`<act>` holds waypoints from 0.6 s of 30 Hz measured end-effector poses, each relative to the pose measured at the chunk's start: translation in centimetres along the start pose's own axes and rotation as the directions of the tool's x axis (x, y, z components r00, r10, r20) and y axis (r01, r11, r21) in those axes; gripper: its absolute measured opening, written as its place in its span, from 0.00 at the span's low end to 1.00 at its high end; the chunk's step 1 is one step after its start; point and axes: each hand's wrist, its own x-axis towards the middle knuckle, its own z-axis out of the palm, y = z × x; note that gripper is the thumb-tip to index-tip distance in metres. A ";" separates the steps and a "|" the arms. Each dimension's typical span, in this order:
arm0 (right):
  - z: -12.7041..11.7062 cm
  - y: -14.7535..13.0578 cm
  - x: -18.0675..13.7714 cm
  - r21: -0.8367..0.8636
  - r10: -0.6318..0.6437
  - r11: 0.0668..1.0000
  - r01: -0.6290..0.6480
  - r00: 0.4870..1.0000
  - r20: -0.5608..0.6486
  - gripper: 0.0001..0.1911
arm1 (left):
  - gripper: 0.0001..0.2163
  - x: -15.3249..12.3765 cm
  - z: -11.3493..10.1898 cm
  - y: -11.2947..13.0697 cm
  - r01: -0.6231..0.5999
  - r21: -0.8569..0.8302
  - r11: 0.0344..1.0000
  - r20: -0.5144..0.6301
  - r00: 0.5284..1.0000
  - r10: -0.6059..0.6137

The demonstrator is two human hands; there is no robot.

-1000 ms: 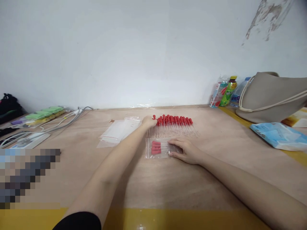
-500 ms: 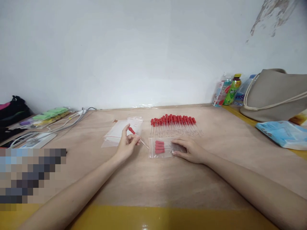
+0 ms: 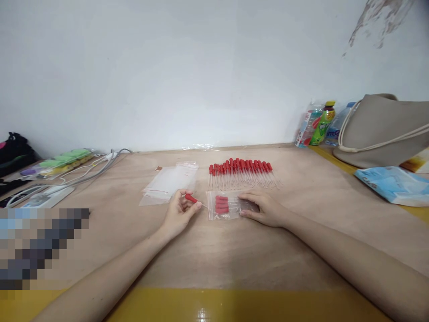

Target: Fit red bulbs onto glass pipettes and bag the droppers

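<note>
My left hand [image 3: 182,212] pinches a dropper [image 3: 191,198] by its red rubber bulb. The dropper's thin clear tube points right, its tip at the left, zip end of a small clear zip bag [image 3: 234,210]; whether the tip is inside I cannot tell. Several red-bulbed droppers [image 3: 221,205] lie side by side in that bag. My right hand [image 3: 263,208] grips the bag's right end between thumb and fingers, holding it on the table. Behind the bag lies a row of many loose droppers [image 3: 239,165], bulbs toward the wall.
A stack of flat zip bags [image 3: 170,181] lies behind my left hand. At left are cables [image 3: 100,167], a power strip [image 3: 50,197] and a pack of green and yellow items [image 3: 67,160]. At right stand bottles [image 3: 323,125], a grey bag [image 3: 382,129] and a blue packet [image 3: 392,184].
My left hand has moved slightly right and down, and the dropper has come closer to the bag's open end, now lying flatter. My right hand stays on the bag.
</note>
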 end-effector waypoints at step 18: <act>0.2 0.2 -0.2 -0.079 0.003 0.997 -0.009 0.997 -0.076 0.23 | 0.15 -0.1 -1.1 0.6 0.065 0.203 0.977 0.024 0.997 -0.071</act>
